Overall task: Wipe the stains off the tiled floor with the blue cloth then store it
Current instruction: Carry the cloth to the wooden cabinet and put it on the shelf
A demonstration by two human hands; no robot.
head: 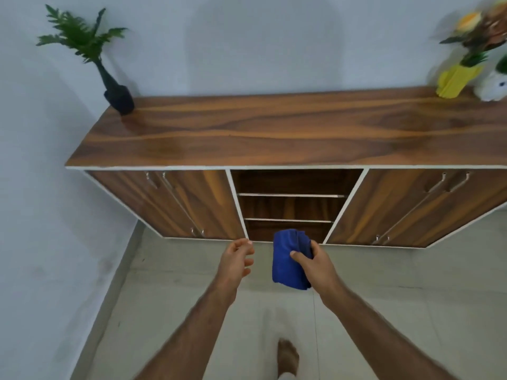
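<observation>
The cabinet point(274, 133) top is glossy wood-grain with thin metal handles point(164, 182). The blue cloth point(288, 259) looks soft and matt; the floor point(164, 283) tiles are smooth and pale.

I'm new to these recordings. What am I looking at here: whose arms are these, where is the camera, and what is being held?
There is no machine here. The one picture comes from a camera worn on a person's head, looking forward and down, so the two bare arms are their own. The right hand grips a folded blue cloth. The left hand is relaxed and holds nothing. Ahead stands a wooden cabinet with open shelves in the middle. On top are a green plant in a black pot at left and a yellow vase at right. Below is the tiled floor.
</observation>
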